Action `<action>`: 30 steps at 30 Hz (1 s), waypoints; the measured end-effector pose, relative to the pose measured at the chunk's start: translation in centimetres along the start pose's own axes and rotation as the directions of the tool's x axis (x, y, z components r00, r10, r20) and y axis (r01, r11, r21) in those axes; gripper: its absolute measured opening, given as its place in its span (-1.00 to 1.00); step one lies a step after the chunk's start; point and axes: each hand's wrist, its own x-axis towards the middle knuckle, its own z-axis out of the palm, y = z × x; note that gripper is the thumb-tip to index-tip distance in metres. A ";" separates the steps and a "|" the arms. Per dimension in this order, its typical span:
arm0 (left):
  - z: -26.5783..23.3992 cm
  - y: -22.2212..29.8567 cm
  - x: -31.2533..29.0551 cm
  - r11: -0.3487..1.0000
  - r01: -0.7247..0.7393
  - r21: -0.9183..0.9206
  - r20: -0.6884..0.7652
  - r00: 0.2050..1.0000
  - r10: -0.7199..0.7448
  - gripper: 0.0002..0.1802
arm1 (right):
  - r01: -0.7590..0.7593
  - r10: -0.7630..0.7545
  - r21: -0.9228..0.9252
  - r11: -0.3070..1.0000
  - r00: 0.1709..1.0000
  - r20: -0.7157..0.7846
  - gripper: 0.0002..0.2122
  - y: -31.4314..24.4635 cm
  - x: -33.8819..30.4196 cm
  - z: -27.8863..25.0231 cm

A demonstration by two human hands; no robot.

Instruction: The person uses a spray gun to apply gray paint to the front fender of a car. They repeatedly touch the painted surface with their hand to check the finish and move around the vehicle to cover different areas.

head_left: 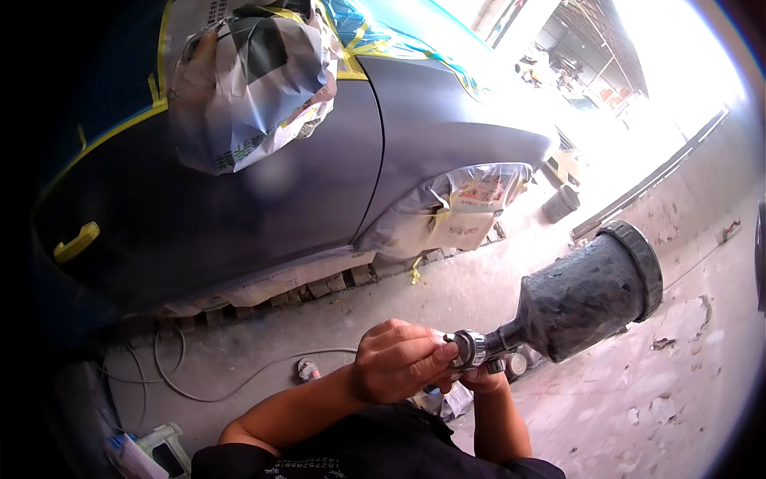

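In front of my chest is a spray gun [472, 349] with a metal front end. Its dark, paint-crusted cup [586, 295] tilts out to the right, with a ridged lid at the far end. My left hand [405, 361] is closed, its thumb and fingertips pressed against the gun's metal nozzle end. Just below the gun body, my right hand [483, 378] is wrapped round it, and most of those fingers are hidden behind the gun. Whether a small item sits between my left fingertips and the nozzle is too hidden to make out.
A dull grey car [311, 191] stands ahead, its mirror wrapped in newspaper [255, 88], its wheel covered with paper [471, 207], its door handle taped yellow [76, 242]. A hose [239, 389] snakes across the floor. A bucket [561, 204] stands near the bright doorway; a peeling wall [670, 391] rises right.
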 end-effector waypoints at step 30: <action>-0.7 -0.4 0.5 0.981 -0.067 0.183 0.016 0.998 0.065 -0.69 | 0.022 -0.023 0.007 1.000 0.999 0.046 -0.51 -0.1 1.6 0.4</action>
